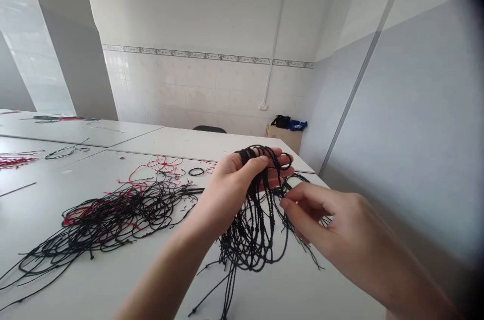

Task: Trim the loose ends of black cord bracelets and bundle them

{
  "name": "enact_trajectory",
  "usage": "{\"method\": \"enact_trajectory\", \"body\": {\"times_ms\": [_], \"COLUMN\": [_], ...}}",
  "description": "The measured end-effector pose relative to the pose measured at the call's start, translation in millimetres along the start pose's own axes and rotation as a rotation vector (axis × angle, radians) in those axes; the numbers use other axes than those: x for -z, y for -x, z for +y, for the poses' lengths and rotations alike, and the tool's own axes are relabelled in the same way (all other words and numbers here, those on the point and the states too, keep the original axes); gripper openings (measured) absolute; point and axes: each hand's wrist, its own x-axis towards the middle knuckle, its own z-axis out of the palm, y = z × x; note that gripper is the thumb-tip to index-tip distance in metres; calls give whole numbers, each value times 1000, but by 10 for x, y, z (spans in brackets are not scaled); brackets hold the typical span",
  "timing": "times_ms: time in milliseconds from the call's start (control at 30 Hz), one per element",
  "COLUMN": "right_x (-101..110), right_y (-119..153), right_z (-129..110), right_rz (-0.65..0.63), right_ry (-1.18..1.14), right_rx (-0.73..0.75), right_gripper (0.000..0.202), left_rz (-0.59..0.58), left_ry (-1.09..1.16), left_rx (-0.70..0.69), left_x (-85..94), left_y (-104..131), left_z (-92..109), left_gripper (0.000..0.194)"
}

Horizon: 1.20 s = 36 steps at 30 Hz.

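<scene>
A bundle of black braided cords [260, 239] hangs in several long loops from my left hand [245, 171]. The thumb of that hand presses the cords against the fingers, and a small loop juts out past the fingertips. To its right, my right hand [321, 214] has thumb and forefinger pinched together at the edge of the hanging strands, seemingly on one black cord. Loose cord ends with small knots [227, 284] trail below the bundle over the white table. More black cords [302, 179] lie behind my right hand, partly covered by it.
A large tangle of black cords [113, 214] with some red ones spreads across the white table [113, 284] at left. Red threads [162, 164] and a small black ring [195, 171] lie behind it. A chair back [209, 129] and a cabinet [283, 134] with bags stand beyond.
</scene>
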Motion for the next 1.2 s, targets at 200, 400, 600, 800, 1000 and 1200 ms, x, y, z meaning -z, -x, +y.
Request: {"method": "enact_trajectory", "body": {"times_ms": [200, 400, 600, 800, 1000, 1200], "right_x": [2, -24, -36, -2, 54, 64], "right_y": [1, 4, -58, -36, 68, 175], "right_z": [-12, -51, -27, -17, -60, -33], "right_rz": [7, 451, 514, 516, 370, 39], "right_ry": [14, 14, 141, 119, 167, 214], "right_rx": [-35, 65, 259, 255, 174, 104], "right_gripper": [36, 28, 7, 6, 10, 14], "left_rz": [-10, -74, -115, -69, 30, 61], "left_ry": [3, -21, -176, -73, 8, 13], "left_rx": [-1, -5, 8, 6, 3, -38], "left_x": [-1, 27, 21, 15, 27, 96], "left_y": [-2, -23, -8, -6, -17, -37], "left_z": [2, -37, -74, -89, -18, 22], "left_gripper": [17, 17, 22, 19, 21, 19]}}
